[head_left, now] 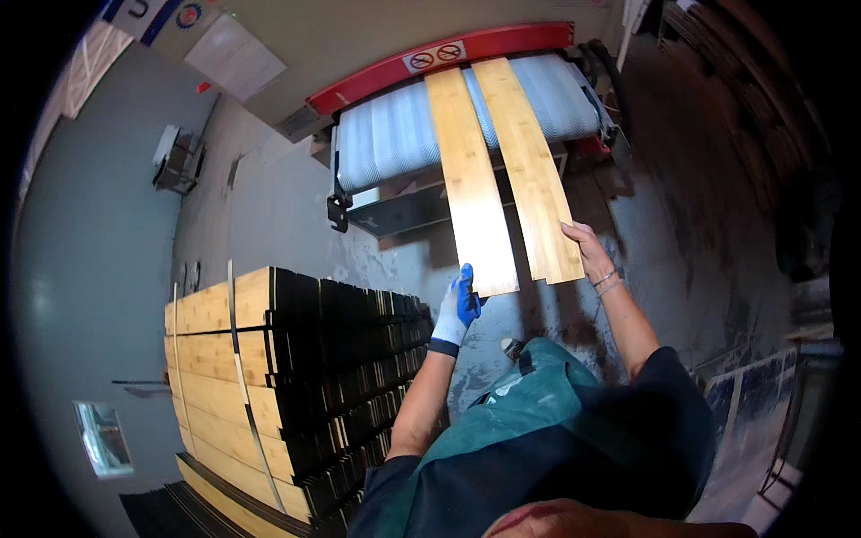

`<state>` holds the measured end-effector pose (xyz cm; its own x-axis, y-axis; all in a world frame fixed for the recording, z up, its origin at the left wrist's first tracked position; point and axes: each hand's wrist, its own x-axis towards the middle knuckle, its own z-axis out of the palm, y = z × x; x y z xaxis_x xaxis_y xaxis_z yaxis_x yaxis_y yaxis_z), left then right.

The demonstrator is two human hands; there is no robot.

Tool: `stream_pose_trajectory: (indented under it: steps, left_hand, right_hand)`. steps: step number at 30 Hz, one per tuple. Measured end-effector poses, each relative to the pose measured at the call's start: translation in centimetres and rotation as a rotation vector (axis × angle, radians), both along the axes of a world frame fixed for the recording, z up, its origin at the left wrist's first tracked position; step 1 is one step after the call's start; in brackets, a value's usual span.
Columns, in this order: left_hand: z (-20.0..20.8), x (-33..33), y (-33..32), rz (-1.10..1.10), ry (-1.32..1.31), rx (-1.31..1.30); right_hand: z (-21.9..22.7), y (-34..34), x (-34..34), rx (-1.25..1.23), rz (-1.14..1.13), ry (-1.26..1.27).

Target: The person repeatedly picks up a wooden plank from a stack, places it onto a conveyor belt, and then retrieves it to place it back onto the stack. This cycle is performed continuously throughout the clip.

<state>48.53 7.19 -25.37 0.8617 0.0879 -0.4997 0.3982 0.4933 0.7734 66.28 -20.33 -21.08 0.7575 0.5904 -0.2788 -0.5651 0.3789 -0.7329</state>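
Two long light-wood planks lie side by side, their far ends on a ribbed blue-white conveyor belt under a red bar. My left hand, in a blue and white glove, grips the near end of the left plank, thumb on top. Bare and with a band at the wrist, my right hand holds the near right edge of the right plank, thumb on its upper face. Fingers beneath both planks are hidden. A narrow gap runs between the planks, and their near ends hang past the belt.
To my left stands a tall strapped stack of planks with dark ends facing me. The machine's red bar bears two warning signs. A grey panel is at the lower right, and dark stacked material at the far right.
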Motion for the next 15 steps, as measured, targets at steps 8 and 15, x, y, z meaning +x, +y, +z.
stream_pose_trajectory:
  steps: [8,15]
  left_hand:
    - [0.2,2.2,0.5,0.216,-0.206,-0.533]
    - [-4.7,4.4,1.1,0.197,-0.236,-0.594]
  right_hand:
    - [-4.0,1.0,4.0,0.075,0.011,0.032]
    - [-3.2,-0.5,3.9,0.063,-0.017,0.139]
